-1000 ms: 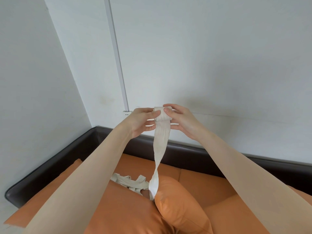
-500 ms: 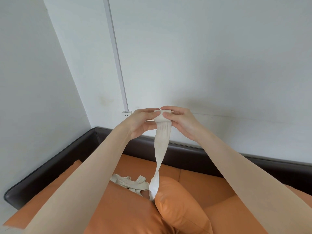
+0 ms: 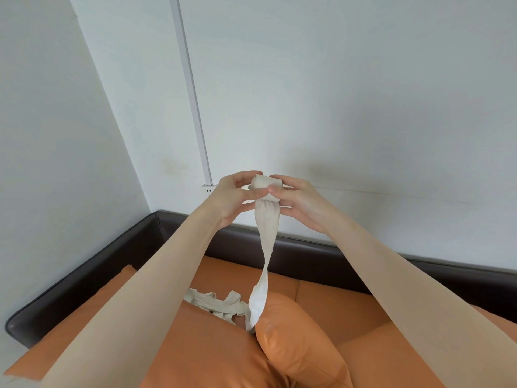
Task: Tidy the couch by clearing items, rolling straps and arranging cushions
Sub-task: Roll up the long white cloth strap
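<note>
Both hands meet at chest height in front of the wall: the left hand pinches one end of a small roll of off-white strap between thumb and fingers, and the right hand grips the other end, its thumb pressed on the front of the coil. From the roll the free length hangs toward 6 o'clock, twists once on the way down, and ends between two orange cushions on the couch. A loose heap of strap lies on the seat at about 7 o'clock from the roll, partly hidden by the left forearm; whether it joins the hanging length cannot be told.

The step in hand appears to be winding the strap. To do it well, the twist below the hands probably needs flattening before it reaches the coil, or the roll will bulge. Light tension on the hanging part should keep the turns tight and the edges aligned. Thumbs ought to hold the coil while the fingers turn it, so it does not spring loose.
</note>
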